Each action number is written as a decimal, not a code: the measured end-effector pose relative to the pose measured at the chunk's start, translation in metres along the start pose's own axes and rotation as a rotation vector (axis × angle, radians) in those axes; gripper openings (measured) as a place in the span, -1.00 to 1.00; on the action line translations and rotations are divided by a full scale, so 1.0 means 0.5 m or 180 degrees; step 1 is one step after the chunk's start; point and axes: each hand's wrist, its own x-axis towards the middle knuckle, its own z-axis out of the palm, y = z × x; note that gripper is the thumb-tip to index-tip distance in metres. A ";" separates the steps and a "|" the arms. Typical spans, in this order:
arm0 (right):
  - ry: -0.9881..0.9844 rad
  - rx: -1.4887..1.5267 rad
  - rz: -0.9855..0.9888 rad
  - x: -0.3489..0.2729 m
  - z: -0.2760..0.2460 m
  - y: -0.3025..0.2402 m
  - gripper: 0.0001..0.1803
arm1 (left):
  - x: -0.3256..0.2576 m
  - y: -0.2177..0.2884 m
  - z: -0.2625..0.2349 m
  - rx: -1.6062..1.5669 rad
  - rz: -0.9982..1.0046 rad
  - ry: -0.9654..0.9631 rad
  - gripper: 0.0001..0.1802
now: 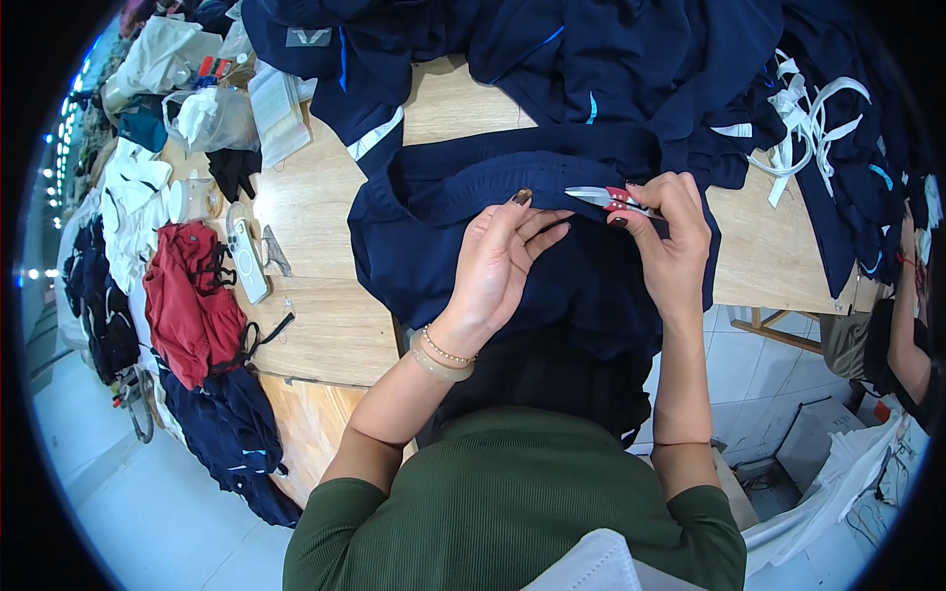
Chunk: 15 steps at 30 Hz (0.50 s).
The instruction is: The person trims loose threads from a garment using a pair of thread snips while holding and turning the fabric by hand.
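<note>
A navy garment (591,266) with a gathered waistband (493,177) lies bunched at the table's near edge, partly hanging over it. My left hand (490,261), a bracelet and a bangle on its wrist, grips the waistband's edge between thumb and bent fingers. In my right hand (675,231) is a pair of small thread snips (596,196) with red handles and silver blades. The blades point left, over the fabric and a little right of my left fingertips. Whether they touch a thread is too small to tell.
More navy garments (631,59) are heaped along the far side. White strips (808,118) lie at the right. Left, a red cloth (192,305), a white phone-like device (246,254) and a clear bag (202,118) crowd the wooden table (315,325). Another person's arm (905,325) shows far right.
</note>
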 end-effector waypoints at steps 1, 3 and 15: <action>-0.0022 -0.0008 0.0019 0.000 0.002 0.000 -0.75 | -0.001 0.001 0.002 0.0002 0.0003 0.0002 -0.76; -0.0036 0.0032 0.0013 -0.002 0.002 -0.001 -0.75 | -0.004 0.001 0.004 -0.0016 -0.0011 -0.0022 -0.77; -0.0036 -0.0028 -0.0166 0.004 0.018 -0.007 -0.72 | -0.003 -0.009 -0.004 -0.0112 0.0170 -0.0051 -0.79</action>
